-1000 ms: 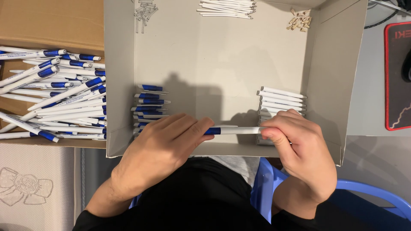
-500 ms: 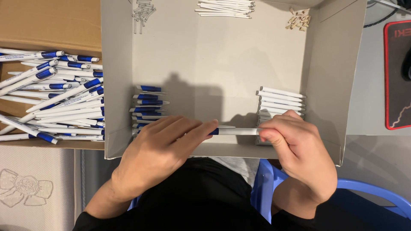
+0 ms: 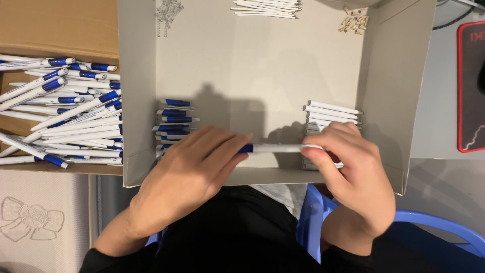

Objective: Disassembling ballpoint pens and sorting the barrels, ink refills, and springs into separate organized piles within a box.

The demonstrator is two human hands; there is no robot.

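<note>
A white pen with a blue top end (image 3: 275,148) lies level between both hands, low in a grey cardboard tray (image 3: 262,65). My left hand (image 3: 189,174) grips the blue end and my right hand (image 3: 353,174) pinches the white barrel end. Beside the left hand lies a small stack of blue pen tops (image 3: 174,119). A stack of white pen barrels (image 3: 331,114) sits just behind the right hand.
A brown box at the left holds several finished white-and-blue pens (image 3: 60,116). At the tray's far edge lie thin white refills (image 3: 268,7), metal springs (image 3: 168,12) and small beige parts (image 3: 353,21). A red-edged black mat (image 3: 470,86) is at right, a blue chair (image 3: 434,222) below.
The hands have stayed in place on the pen, closing slightly toward each other. Nothing else has moved.
</note>
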